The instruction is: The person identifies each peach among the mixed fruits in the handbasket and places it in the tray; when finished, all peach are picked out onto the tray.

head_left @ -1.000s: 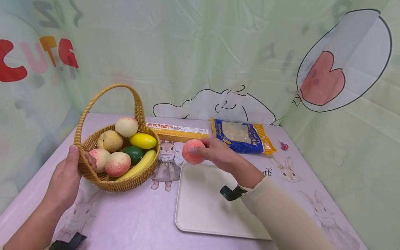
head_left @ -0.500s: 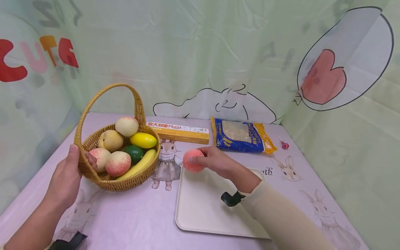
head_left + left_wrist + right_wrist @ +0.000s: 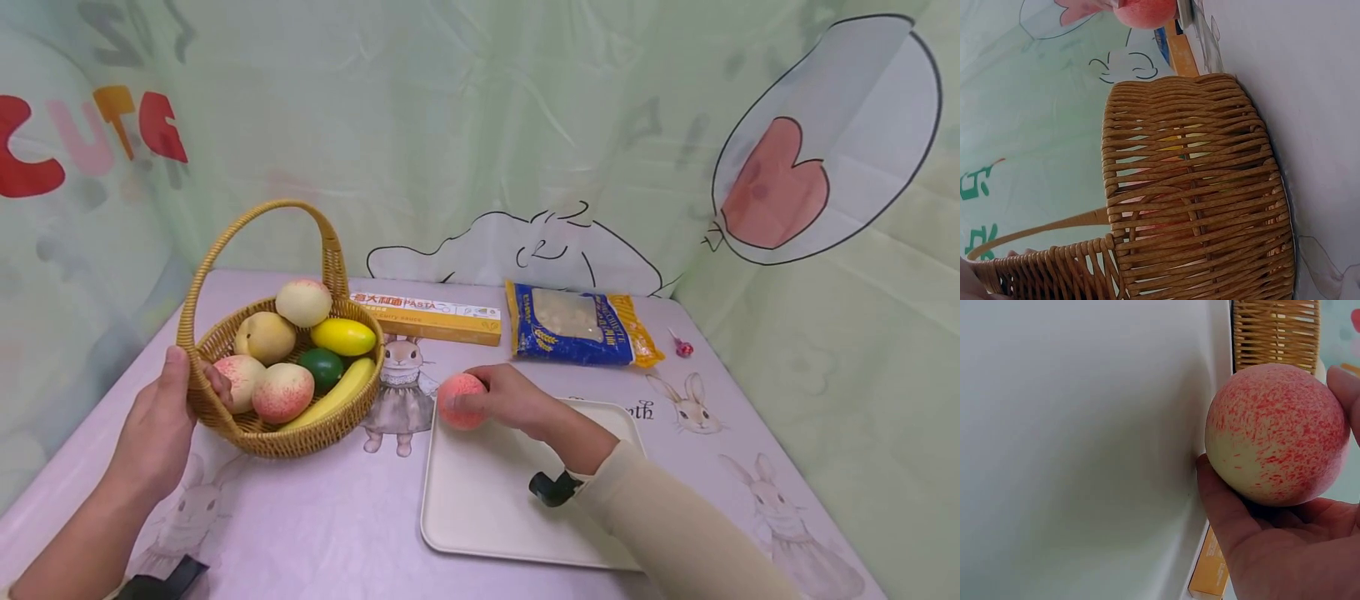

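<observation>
My right hand (image 3: 517, 402) holds a pink toy peach (image 3: 461, 402) between thumb and fingers, low over the far left corner of the cream tray (image 3: 525, 517). In the right wrist view the peach (image 3: 1279, 434) is pale with red speckles, and a fingertip lies right at the tray's surface. My left hand (image 3: 161, 425) grips the wicker basket (image 3: 300, 442) at the left base of its handle. Inside the basket lie two red-speckled peaches (image 3: 283, 394), a whitish peach (image 3: 303, 303), a tan round fruit (image 3: 266, 337), a yellow fruit (image 3: 343, 337), a green fruit (image 3: 321, 372) and a banana (image 3: 337, 396).
Behind the tray lie a pasta box (image 3: 427, 321) and a blue and yellow pasta bag (image 3: 573, 327). A wrapped lollipop (image 3: 682, 347) is at the far right. Printed curtains (image 3: 450, 125) close off the back and sides of the rabbit-patterned table (image 3: 315, 517).
My right hand has lowered the peach from beyond the tray's far edge down toward its far left corner. The left hand and basket stay in place.
</observation>
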Tool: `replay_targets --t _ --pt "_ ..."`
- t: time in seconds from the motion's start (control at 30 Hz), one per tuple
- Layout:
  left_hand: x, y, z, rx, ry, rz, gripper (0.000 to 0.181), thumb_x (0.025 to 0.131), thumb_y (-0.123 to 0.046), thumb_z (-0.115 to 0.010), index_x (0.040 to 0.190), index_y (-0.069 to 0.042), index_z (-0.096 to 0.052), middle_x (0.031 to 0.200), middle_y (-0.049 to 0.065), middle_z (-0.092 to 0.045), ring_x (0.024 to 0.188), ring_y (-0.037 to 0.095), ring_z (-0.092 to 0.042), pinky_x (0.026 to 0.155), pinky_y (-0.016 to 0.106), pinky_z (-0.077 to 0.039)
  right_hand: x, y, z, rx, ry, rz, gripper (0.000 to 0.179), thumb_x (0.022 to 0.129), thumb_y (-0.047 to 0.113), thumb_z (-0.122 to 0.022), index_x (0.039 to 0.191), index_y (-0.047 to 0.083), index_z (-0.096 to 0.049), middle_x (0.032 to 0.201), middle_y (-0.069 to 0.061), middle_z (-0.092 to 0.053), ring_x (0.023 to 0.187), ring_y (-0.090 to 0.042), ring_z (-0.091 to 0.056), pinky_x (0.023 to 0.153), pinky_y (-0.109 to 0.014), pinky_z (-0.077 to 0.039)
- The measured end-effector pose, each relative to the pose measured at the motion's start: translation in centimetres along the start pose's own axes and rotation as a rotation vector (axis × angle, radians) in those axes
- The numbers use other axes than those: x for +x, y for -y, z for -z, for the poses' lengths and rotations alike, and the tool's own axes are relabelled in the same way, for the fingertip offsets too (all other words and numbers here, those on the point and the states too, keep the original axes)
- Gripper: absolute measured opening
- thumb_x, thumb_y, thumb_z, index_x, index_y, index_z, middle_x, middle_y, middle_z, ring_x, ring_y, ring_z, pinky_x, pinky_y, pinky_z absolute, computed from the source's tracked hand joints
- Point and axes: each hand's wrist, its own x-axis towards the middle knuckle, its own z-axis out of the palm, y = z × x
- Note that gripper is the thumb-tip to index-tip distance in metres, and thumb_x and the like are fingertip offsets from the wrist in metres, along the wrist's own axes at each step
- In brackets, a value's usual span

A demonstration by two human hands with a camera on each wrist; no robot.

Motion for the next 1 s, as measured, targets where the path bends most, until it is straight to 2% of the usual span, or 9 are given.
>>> replay_targets --t 0.37,0.67,0.87,1.0 --pt "0.0 0.1 0.0 -0.008 0.005 0.013 0.052 0.115 -0.039 -0.012 0.111 0.001 -0.046 0.1 -0.003 -0.047 0.104 0.011 -0.042 0.086 0.014 -0.034 -0.1 0.6 -0.7 -0.073 -0.039 -0.033 0.044 0.088 0.03 -0.081 0.126 0.013 -0.07 0.107 0.0 -0.072 0.098 -0.02 -0.062 0.086 -0.034 -0.056" --pt "0.2 0.3 0.2 -0.017 0.004 -0.001 0.051 0.115 -0.037 -0.012 0.11 0.001 -0.047 0.1 -0.003 -0.048 0.103 0.01 -0.043 0.086 0.015 -0.035 -0.1 1.2 -1.2 -0.117 -0.077 -0.051 0.051 0.087 0.034 -0.083 0.13 0.01 -0.067 0.112 -0.003 -0.071 0.1 -0.02 -0.062 0.089 -0.036 -0.057" --pt "0.3 0.6 0.6 -0.004 0.061 -0.001 0.054 0.115 -0.04 -0.01 0.11 0.001 -0.045 0.104 -0.001 -0.044 0.11 0.01 -0.042 0.088 0.011 -0.036 -0.4 1.5 -1.2 -0.164 -0.097 -0.051 0.057 0.088 0.036 -0.082 0.135 0.01 -0.065 0.117 -0.004 -0.071 0.103 -0.021 -0.062 0.09 -0.037 -0.057" --pt "0.5 1.0 0.9 -0.049 0.108 -0.01 0.054 0.114 -0.041 -0.009 0.108 0.001 -0.043 0.105 0.0 -0.042 0.114 0.01 -0.04 0.093 0.009 -0.038 -0.7 1.6 -1.0 -0.191 -0.114 -0.043 0.061 0.088 0.037 -0.082 0.138 0.009 -0.063 0.122 -0.005 -0.07 0.106 -0.021 -0.062 0.092 -0.038 -0.057"
